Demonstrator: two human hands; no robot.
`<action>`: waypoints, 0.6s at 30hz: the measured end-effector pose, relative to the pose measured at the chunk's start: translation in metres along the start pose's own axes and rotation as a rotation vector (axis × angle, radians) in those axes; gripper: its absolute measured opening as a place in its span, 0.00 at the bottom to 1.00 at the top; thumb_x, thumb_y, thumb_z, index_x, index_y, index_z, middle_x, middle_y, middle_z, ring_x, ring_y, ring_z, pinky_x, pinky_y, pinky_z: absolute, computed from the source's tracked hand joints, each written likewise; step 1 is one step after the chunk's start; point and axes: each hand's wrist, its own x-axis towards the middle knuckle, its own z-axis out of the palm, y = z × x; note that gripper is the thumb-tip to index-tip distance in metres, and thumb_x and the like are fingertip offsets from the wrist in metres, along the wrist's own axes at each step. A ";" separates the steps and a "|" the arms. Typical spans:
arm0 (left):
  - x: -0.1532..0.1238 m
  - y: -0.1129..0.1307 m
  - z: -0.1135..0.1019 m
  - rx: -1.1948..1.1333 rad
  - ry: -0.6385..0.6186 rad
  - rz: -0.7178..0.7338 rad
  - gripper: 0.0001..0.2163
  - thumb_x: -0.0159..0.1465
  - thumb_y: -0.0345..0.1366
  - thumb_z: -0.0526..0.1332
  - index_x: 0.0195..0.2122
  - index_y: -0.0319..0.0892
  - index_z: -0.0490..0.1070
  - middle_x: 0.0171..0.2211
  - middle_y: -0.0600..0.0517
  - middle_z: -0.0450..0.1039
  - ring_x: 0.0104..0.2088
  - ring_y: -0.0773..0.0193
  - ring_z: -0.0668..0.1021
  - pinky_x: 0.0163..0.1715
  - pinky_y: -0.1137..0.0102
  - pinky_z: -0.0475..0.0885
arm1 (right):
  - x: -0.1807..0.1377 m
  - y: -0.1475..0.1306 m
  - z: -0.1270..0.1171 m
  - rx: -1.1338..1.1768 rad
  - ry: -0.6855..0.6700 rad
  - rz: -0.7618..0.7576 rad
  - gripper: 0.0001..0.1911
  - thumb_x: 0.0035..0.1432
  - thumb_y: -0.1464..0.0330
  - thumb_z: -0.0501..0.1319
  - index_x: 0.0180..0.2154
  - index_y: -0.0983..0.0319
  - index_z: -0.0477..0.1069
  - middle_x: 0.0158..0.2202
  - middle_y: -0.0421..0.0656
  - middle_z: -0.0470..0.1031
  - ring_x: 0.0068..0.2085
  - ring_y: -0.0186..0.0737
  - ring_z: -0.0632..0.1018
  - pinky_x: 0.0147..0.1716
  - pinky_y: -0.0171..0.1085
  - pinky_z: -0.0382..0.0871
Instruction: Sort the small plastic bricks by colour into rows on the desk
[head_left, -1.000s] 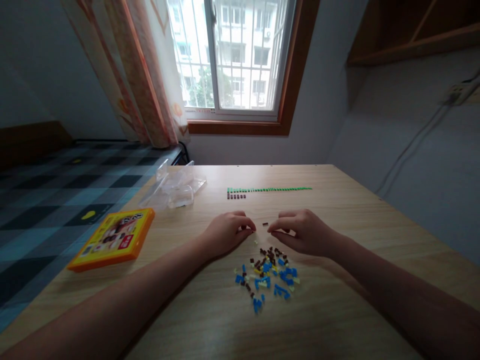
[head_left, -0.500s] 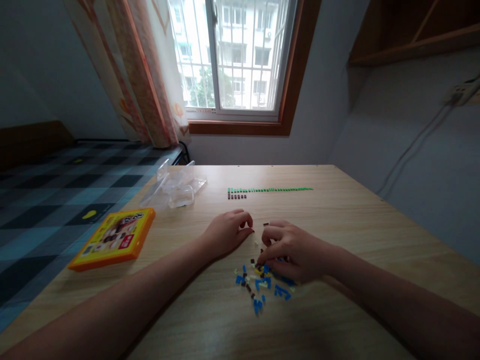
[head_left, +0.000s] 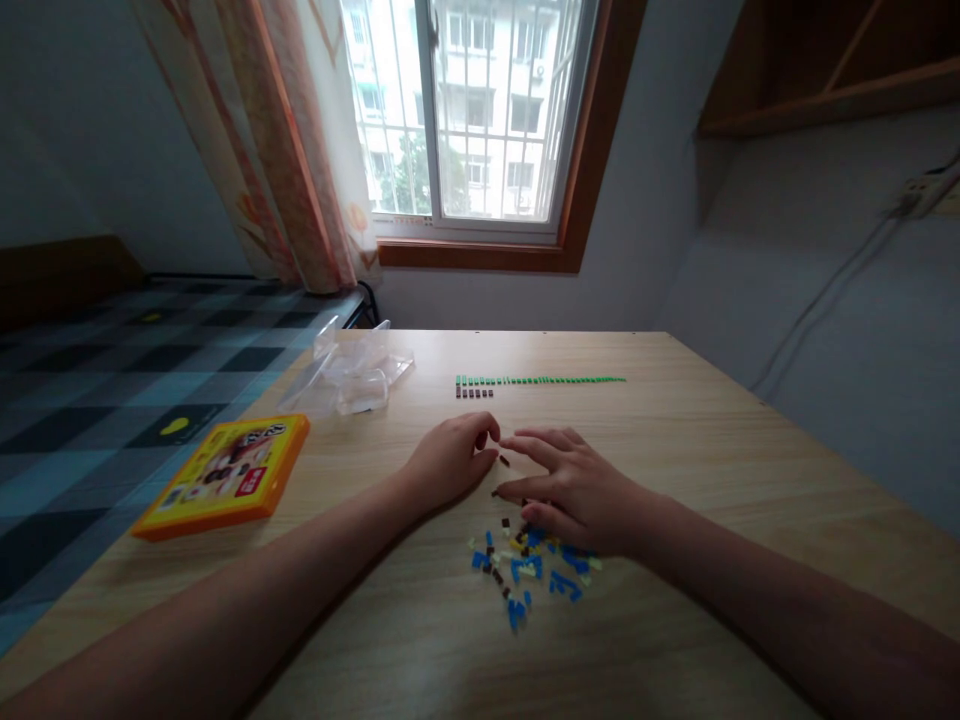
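My left hand (head_left: 450,455) rests on the table with its fingers curled toward the thumb. Whatever those fingers may hold is hidden. A small brown brick (head_left: 504,461) lies just right of the left thumb tip. My right hand (head_left: 577,487) is open, its fingers stretched to the left. One fingertip reaches another small brown brick (head_left: 495,492); its index finger comes close to the left fingertips. Below the right hand spreads a loose pile of tiny building bricks (head_left: 527,567) in blue, brown, yellow and cream, some partly covered by that hand.
Farther back run a long row of green bricks (head_left: 540,380) and a short row of brown bricks (head_left: 474,394). An orange-yellow box (head_left: 225,475) and clear plastic packaging (head_left: 360,375) lie on the left of the wooden table (head_left: 720,480). A bed (head_left: 202,370) adjoins it.
My right hand has lifted from the pile and opened, its fingers now extended toward my left hand. A brown brick now shows between the hands. The left hand has shifted slightly left.
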 end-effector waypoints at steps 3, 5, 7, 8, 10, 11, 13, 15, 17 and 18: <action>0.002 -0.003 0.000 -0.069 0.047 -0.025 0.05 0.56 0.30 0.60 0.35 0.42 0.69 0.25 0.57 0.67 0.26 0.67 0.70 0.27 0.72 0.63 | 0.001 0.000 0.006 -0.032 -0.011 0.115 0.20 0.67 0.56 0.52 0.56 0.52 0.72 0.68 0.48 0.54 0.67 0.57 0.55 0.59 0.58 0.52; 0.003 -0.004 0.001 -0.098 0.069 -0.028 0.05 0.56 0.30 0.60 0.35 0.42 0.69 0.25 0.58 0.67 0.26 0.67 0.70 0.27 0.72 0.63 | 0.000 0.004 0.008 -0.042 0.005 0.198 0.20 0.68 0.56 0.51 0.55 0.51 0.72 0.69 0.47 0.52 0.68 0.57 0.53 0.60 0.58 0.52; 0.003 -0.006 0.001 -0.102 0.070 -0.020 0.06 0.56 0.30 0.60 0.35 0.42 0.70 0.26 0.57 0.67 0.26 0.68 0.70 0.28 0.72 0.64 | -0.004 0.011 0.008 -0.046 0.053 0.258 0.20 0.68 0.57 0.50 0.54 0.52 0.74 0.69 0.46 0.52 0.68 0.57 0.52 0.60 0.58 0.52; 0.003 -0.006 0.001 -0.099 0.066 -0.014 0.06 0.56 0.30 0.60 0.36 0.42 0.70 0.26 0.57 0.67 0.26 0.68 0.70 0.28 0.72 0.64 | -0.005 0.016 0.007 -0.041 0.095 0.271 0.20 0.68 0.57 0.50 0.54 0.52 0.74 0.69 0.46 0.53 0.68 0.57 0.53 0.60 0.58 0.53; 0.002 -0.005 0.001 -0.089 0.054 0.003 0.06 0.56 0.30 0.60 0.36 0.42 0.71 0.28 0.56 0.68 0.26 0.68 0.69 0.28 0.72 0.65 | -0.009 0.026 0.005 -0.020 0.216 0.276 0.21 0.69 0.57 0.48 0.54 0.54 0.73 0.67 0.47 0.56 0.66 0.55 0.57 0.59 0.57 0.55; 0.002 -0.005 0.001 -0.081 0.046 0.014 0.06 0.56 0.29 0.59 0.35 0.42 0.71 0.29 0.55 0.69 0.26 0.68 0.69 0.28 0.72 0.65 | -0.010 0.031 0.004 -0.003 0.279 0.276 0.21 0.69 0.58 0.48 0.54 0.55 0.73 0.65 0.48 0.60 0.64 0.53 0.61 0.59 0.55 0.56; 0.000 -0.003 0.000 -0.064 0.024 0.042 0.06 0.56 0.29 0.59 0.34 0.42 0.73 0.31 0.54 0.70 0.27 0.68 0.70 0.29 0.72 0.66 | -0.011 0.038 0.002 0.037 0.365 0.284 0.20 0.69 0.59 0.49 0.49 0.57 0.76 0.57 0.49 0.71 0.57 0.49 0.69 0.56 0.51 0.60; -0.001 -0.002 -0.001 -0.040 -0.001 0.075 0.07 0.56 0.28 0.58 0.33 0.42 0.74 0.32 0.53 0.71 0.28 0.68 0.70 0.30 0.72 0.67 | -0.011 0.042 0.000 0.075 0.372 0.293 0.20 0.69 0.61 0.50 0.40 0.60 0.79 0.44 0.48 0.77 0.47 0.45 0.74 0.50 0.47 0.63; -0.003 0.000 -0.002 -0.011 -0.024 0.110 0.09 0.55 0.26 0.56 0.32 0.43 0.76 0.34 0.52 0.73 0.29 0.67 0.72 0.32 0.72 0.68 | -0.010 0.042 -0.001 0.102 0.334 0.290 0.21 0.69 0.62 0.50 0.33 0.61 0.79 0.34 0.46 0.78 0.40 0.43 0.74 0.45 0.44 0.64; -0.004 0.000 -0.002 0.005 -0.037 0.128 0.10 0.55 0.26 0.56 0.32 0.43 0.76 0.35 0.52 0.74 0.31 0.66 0.73 0.33 0.71 0.69 | -0.010 0.041 -0.001 0.108 0.312 0.289 0.21 0.69 0.63 0.51 0.32 0.62 0.78 0.31 0.46 0.77 0.38 0.42 0.74 0.43 0.43 0.64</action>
